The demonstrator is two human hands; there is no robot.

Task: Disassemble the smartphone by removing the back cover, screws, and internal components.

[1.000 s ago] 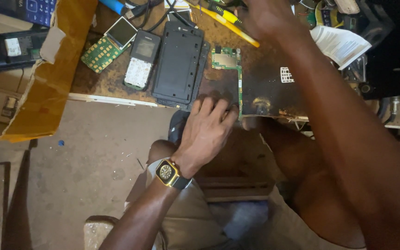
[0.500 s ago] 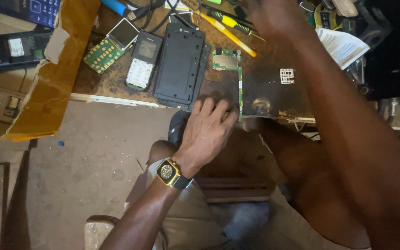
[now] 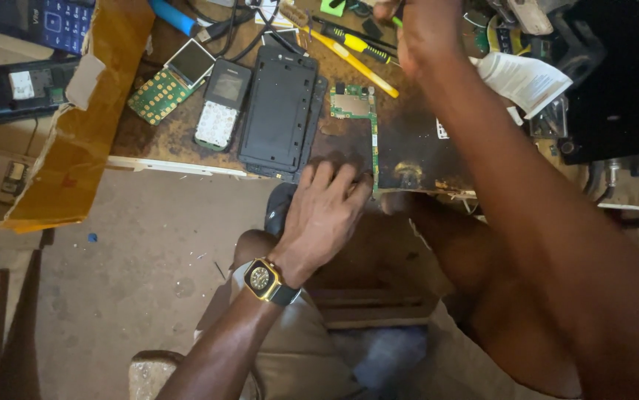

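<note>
Hands first: my left hand lies flat with loose fingers at the near edge of the table, grasping nothing, fingertips touching the dark metal plate and the corner of the black phone back housing. On that wrist I see a gold watch. My right hand reaches to the far side, above the tools; its fingers are cut off by the top of the frame, so I cannot tell whether it grips anything. Its forearm crosses the whole right side and hides much of the table there.

Just beyond my left fingertips sits a small green circuit board, flat, between the housing and the plate. Left of the housing lie 2 stripped keypad phones: a grey one and a green-boarded one. Farther off lies a yellow screwdriver, with a torn cardboard box at the far left.
</note>
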